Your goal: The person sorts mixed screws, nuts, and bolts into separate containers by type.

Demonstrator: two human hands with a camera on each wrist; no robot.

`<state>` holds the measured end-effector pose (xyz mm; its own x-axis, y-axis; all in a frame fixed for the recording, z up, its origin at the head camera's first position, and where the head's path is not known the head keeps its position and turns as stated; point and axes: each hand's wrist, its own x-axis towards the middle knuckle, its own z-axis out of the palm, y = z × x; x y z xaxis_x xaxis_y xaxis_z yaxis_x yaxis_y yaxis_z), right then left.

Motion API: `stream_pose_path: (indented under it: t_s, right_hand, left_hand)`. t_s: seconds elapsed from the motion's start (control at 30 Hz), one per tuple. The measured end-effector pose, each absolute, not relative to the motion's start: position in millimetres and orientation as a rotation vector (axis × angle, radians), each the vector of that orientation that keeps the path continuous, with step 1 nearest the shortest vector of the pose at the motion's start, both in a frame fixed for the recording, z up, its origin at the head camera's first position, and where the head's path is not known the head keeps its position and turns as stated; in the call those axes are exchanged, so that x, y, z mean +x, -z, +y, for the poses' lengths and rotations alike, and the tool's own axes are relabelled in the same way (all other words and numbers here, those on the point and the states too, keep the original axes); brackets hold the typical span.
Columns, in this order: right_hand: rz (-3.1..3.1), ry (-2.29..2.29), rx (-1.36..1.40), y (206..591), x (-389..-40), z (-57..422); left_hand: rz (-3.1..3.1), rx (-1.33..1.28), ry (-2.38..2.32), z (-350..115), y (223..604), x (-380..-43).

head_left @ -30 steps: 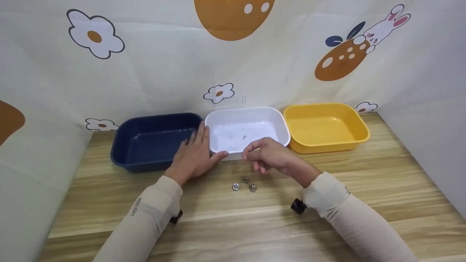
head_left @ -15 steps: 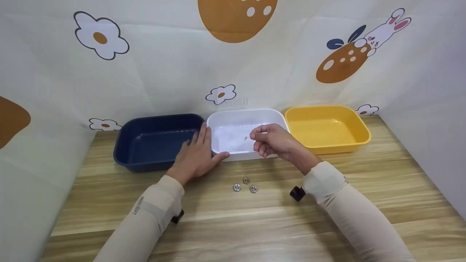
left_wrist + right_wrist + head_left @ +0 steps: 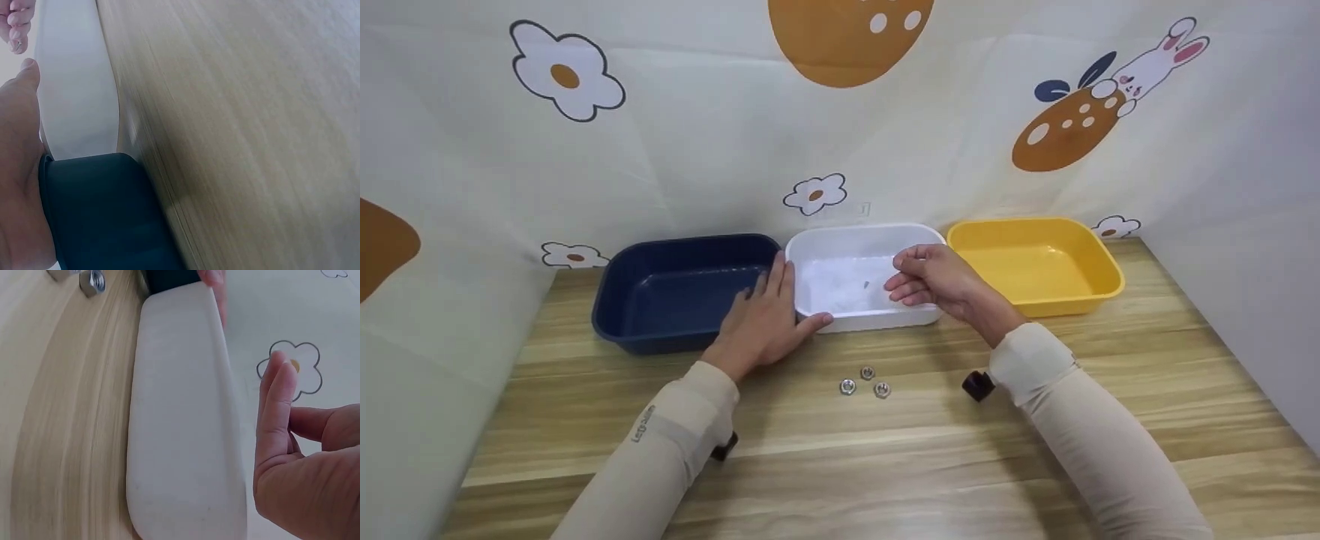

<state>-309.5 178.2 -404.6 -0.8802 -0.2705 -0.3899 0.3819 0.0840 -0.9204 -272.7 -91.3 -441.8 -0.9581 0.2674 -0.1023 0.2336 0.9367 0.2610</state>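
My left hand [image 3: 761,319] lies with straight fingers where the navy tray [image 3: 645,347] and the white tray [image 3: 840,325] meet. Its thumb rests on the white tray's front rim. Above the right part of the white tray hovers my right hand [image 3: 937,277], thumb and index fingertip close together, the other fingers loosely bent. A tiny glint shows at its fingertips in the left wrist view; whether they pinch something is unclear. Inside the white tray is a tiny grey piece [image 3: 866,285], too small to identify. Three hex nuts [image 3: 847,387] lie on the table in front.
A yellow tray [image 3: 1042,307] stands right of the white one, completing a row along the patterned backdrop [image 3: 697,150]. Under everything is a wood-grain table [image 3: 840,465]. Pale walls close off both sides. A black device [image 3: 977,385] sits at my right wrist.
My right hand has risen from the white tray's front rim and shifted right and back over the tray, its lower fingers loosening. The left hand and the nuts have stayed put.
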Motion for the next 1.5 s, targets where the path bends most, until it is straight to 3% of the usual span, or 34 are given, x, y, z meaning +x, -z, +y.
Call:
stream_pose_path:
  t_s: [0.43, 1.5]
  right_hand:
    - [1.905, 1.918, 0.225, 415.0, -326.3, 183.6]
    - [1.970, 1.987, 0.195, 418.9, -325.5, 179.6]
  left_hand:
    - [2.960, 0.397, -0.391, -90.6, 441.3, -273.5]
    - [2.958, 0.381, -0.395, -91.9, 441.6, -273.4]
